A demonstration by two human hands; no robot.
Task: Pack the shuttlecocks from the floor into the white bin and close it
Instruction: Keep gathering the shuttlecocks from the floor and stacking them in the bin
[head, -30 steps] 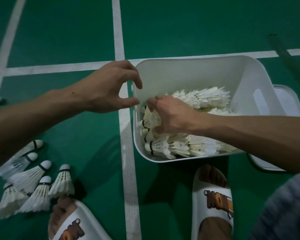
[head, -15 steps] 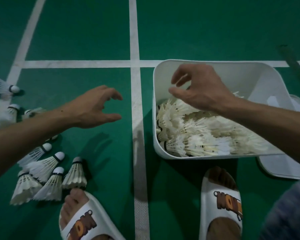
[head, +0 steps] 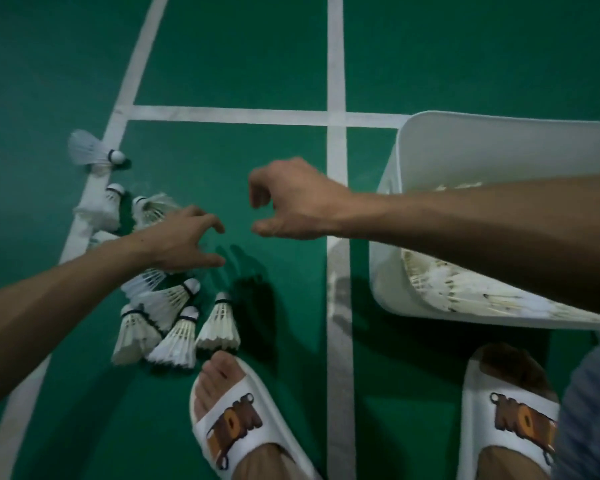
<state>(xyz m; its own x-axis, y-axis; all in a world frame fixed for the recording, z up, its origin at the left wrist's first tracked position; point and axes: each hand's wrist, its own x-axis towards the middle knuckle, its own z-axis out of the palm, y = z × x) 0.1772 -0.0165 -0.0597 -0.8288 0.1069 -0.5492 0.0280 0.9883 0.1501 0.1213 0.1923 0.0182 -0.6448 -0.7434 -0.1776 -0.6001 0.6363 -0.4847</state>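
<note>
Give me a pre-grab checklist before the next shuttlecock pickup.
1. Left hand empty, fingers spread: ok.
2. Right hand empty, loosely curled: ok.
3. Shuttlecock pile unobstructed beside left hand: ok.
4. White bin open, not full: ok.
5. All shuttlecocks gathered: not ok; a stray shuttlecock lies apart from the pile.
6. Lid within reach: cannot tell, out of view.

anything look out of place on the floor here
One shuttlecock lies on its side at the white line, apart from the main cluster by the left hand and farthest from the white bin. Nothing looks damaged.
</note>
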